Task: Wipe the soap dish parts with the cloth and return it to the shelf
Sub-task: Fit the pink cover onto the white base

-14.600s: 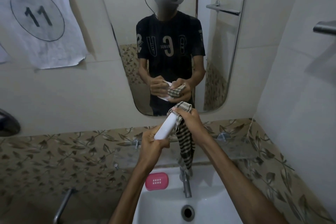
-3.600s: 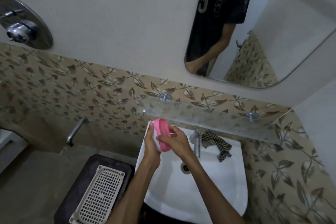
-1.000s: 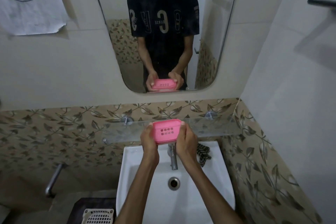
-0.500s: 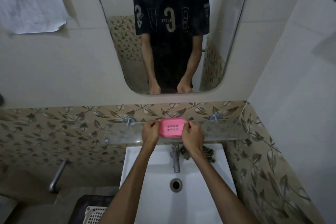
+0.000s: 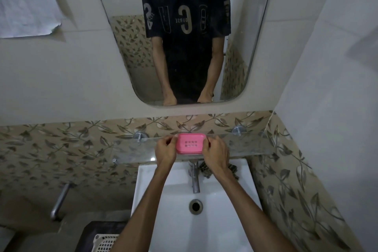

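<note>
The pink soap dish (image 5: 190, 143), with its slotted top facing up, sits on the glass shelf (image 5: 251, 145) above the basin. My left hand (image 5: 165, 150) holds its left end with curled fingers, and my right hand (image 5: 215, 152) holds its right end the same way. The checked cloth (image 5: 205, 170) lies on the back rim of the basin behind the tap, mostly hidden by my right wrist.
A white basin (image 5: 163, 190) with a steel tap (image 5: 194, 178) and drain lies below the shelf. A mirror (image 5: 251, 37) hangs above. A white slotted basket (image 5: 103, 242) sits on a dark stool at lower left, near a wall tap (image 5: 59, 200).
Both hands carried the pink dish up from over the basin and set it on the glass shelf. In the last half second they have barely moved.
</note>
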The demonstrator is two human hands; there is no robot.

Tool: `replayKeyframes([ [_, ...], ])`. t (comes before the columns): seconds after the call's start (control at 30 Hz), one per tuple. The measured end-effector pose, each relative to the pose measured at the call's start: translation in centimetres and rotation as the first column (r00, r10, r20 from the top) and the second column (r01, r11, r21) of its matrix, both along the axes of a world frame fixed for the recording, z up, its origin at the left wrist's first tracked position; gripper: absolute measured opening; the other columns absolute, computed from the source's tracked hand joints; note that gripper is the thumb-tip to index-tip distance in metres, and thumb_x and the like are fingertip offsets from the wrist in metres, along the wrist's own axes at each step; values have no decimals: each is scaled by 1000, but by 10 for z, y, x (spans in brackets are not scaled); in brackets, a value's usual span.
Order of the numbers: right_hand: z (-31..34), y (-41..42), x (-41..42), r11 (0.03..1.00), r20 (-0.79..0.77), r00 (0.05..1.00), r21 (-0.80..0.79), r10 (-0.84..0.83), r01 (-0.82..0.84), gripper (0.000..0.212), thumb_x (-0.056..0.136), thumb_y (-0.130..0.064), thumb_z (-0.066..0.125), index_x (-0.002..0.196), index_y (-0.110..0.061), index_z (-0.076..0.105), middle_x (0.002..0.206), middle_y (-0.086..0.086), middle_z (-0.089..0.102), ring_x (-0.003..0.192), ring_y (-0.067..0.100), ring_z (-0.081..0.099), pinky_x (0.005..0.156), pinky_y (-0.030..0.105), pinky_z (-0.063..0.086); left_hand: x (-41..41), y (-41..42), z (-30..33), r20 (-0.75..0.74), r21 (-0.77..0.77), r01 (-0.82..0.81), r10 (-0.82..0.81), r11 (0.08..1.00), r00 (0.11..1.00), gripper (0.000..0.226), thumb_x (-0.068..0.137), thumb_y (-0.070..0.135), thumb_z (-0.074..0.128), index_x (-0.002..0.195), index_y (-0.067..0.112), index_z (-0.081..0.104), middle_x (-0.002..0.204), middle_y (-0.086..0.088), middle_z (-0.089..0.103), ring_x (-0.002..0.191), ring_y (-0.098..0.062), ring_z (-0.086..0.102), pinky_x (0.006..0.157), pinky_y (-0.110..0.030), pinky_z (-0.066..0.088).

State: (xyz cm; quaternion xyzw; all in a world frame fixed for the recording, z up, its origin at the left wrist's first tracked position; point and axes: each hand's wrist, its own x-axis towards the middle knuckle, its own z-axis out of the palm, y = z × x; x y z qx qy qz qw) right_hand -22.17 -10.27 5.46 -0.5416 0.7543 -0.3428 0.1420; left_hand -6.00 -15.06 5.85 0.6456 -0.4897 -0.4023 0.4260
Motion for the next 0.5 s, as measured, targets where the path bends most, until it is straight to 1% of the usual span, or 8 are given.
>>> replayKeyframes([
  [0.07,-2,3,-1,997,60,998,-78,-2,7,28,110,-26,52,115,-8,73,107,7,68,98,20,64,84,35,54,0,3,3,13,-31,-12,13,999,1000,29,106,26,58,119,7,76,108,-4,75,107,-25,69,89,-37,54],
  [0.13,-4,13,-5,974,158,986,-213,-48,82,27,109,-26,56,124,-11,73,108,-1,71,95,8,61,84,22,48,-1,9,6,23,-80,-81,83,993,996,30,106,27,57,122,8,74,114,-9,74,110,-26,67,96,-44,55],
  [0.2,-11,33,-11,917,261,958,-343,-114,203,22,105,-25,57,108,-17,78,91,-12,71,80,-5,60,72,8,43,0,22,8,-50,-142,-217,212,966,976,23,104,21,59,117,7,72,115,-11,71,109,-27,65,96,-45,55],
  [0.27,-30,58,-18,886,354,922,-361,-159,291,23,99,-28,57,83,-22,72,70,-15,64,64,-3,57,58,11,40,1,40,8,-162,-193,-337,308,922,937,15,101,10,60,110,9,72,111,-10,70,102,-24,65,91,-38,56],
  [0.33,-60,83,-28,911,402,885,-227,-234,343,29,97,-27,56,69,-19,63,62,-5,64,58,7,57,55,29,46,2,59,5,-232,-188,-422,378,887,896,16,99,3,59,103,12,71,105,-7,70,93,-19,65,84,-31,54],
  [0.37,-74,92,-34,935,386,879,-98,-281,342,30,97,-23,57,69,-15,64,64,2,67,61,17,62,57,36,49,3,68,1,-254,-163,-455,409,875,877,18,98,1,58,101,13,71,102,-7,70,90,-17,63,81,-28,52],
  [0.43,-98,100,-48,930,308,881,197,-359,310,24,100,-19,61,81,-11,75,82,14,76,78,34,70,66,39,54,1,87,-8,-275,-93,-492,452,866,848,20,96,-2,57,97,12,71,98,-8,70,86,-15,62,78,-25,49],
  [0.5,-106,98,-57,887,221,908,385,-357,255,17,101,-21,66,104,-11,79,104,16,79,99,39,72,75,35,52,-2,103,-18,-258,-21,-491,469,871,844,19,95,-3,57,95,8,72,96,-9,72,86,-17,63,80,-28,52],
])
